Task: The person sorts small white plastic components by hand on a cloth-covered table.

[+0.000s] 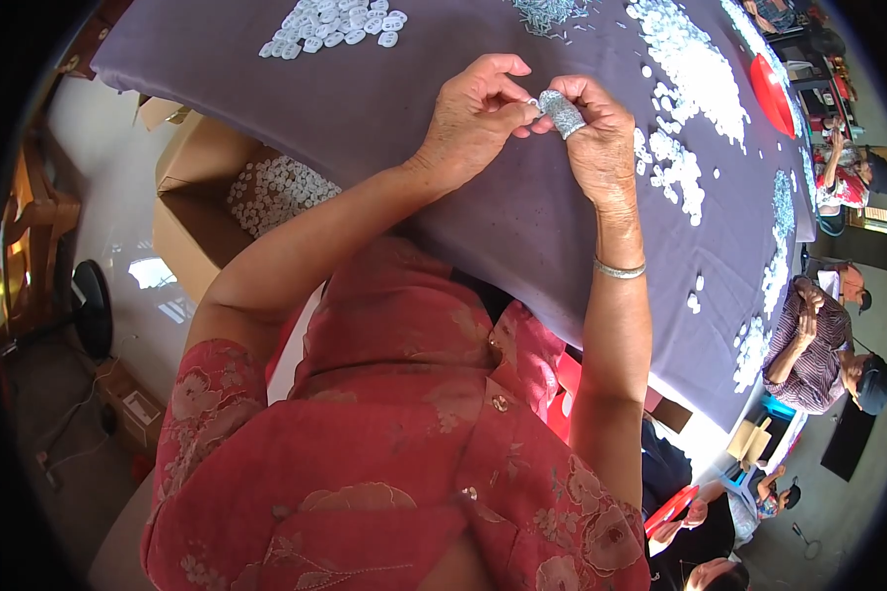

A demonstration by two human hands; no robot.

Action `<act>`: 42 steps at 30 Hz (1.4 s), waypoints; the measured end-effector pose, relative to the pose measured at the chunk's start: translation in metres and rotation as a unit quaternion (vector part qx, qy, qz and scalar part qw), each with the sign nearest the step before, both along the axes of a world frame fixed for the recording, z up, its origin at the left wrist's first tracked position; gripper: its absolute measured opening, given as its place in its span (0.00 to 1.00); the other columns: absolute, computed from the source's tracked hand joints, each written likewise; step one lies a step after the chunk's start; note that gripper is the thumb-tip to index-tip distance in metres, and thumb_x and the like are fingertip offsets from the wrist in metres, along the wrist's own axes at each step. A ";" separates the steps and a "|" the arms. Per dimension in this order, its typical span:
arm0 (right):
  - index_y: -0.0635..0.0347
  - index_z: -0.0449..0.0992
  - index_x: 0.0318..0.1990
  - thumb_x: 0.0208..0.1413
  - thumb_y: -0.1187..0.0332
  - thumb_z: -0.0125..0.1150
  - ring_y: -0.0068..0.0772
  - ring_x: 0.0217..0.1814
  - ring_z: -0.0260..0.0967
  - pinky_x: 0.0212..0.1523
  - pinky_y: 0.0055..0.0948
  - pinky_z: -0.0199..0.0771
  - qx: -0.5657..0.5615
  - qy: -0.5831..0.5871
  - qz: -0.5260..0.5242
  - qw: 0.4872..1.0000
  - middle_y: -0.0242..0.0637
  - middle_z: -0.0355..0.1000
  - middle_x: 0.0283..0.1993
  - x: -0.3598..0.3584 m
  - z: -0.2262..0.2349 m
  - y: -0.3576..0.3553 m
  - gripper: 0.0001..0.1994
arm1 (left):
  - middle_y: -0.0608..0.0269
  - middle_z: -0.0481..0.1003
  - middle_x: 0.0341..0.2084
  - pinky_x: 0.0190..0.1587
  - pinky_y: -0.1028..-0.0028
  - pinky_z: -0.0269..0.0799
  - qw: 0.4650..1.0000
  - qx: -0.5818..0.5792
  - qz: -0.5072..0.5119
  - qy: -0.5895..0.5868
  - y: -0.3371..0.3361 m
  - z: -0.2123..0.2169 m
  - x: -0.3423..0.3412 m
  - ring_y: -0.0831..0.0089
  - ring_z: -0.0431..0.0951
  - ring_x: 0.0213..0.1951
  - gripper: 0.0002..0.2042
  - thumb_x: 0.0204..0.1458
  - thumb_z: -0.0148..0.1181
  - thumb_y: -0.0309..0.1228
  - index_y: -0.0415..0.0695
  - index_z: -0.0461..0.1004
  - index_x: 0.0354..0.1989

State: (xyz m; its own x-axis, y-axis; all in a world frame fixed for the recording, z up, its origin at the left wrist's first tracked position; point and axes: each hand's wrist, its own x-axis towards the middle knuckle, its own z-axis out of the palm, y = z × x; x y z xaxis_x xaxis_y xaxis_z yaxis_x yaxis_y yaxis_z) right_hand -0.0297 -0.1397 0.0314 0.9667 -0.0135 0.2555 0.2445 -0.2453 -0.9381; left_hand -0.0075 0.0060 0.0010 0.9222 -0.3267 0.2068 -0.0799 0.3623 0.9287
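My left hand (478, 118) is closed, its thumb and fingertips pinched round a small white piece (533, 102) above the purple-grey tablecloth. Fingertip to fingertip with it is my right hand (598, 133), also closed, with a speckled silver-grey wrap (562, 113) round its thumb. What the right fingertips grip is hidden behind that thumb. Beyond my left hand lies a pile of flat white oval pieces (335, 24). Past my right hand, small white pieces (675, 172) are scattered, and a small heap of thin grey-green pins (550, 14) sits at the far edge of view.
The purple-grey cloth (384, 98) covers the table. An open cardboard box (192, 163) holding many white pieces (278, 192) stands below its left edge. A large white heap (695, 74) and a red basin (772, 96) are at far right. Several people work around the right side.
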 end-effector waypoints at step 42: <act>0.60 0.73 0.37 0.46 0.84 0.49 0.17 0.31 0.66 0.30 0.17 0.69 -0.059 0.008 -0.110 0.992 0.28 0.70 0.33 -0.024 -0.007 -0.062 0.12 | 0.64 0.74 0.28 0.33 0.80 0.69 1.000 0.021 -0.017 0.013 0.002 0.006 0.004 0.80 0.73 0.31 0.14 0.48 0.59 0.22 0.41 0.68 0.44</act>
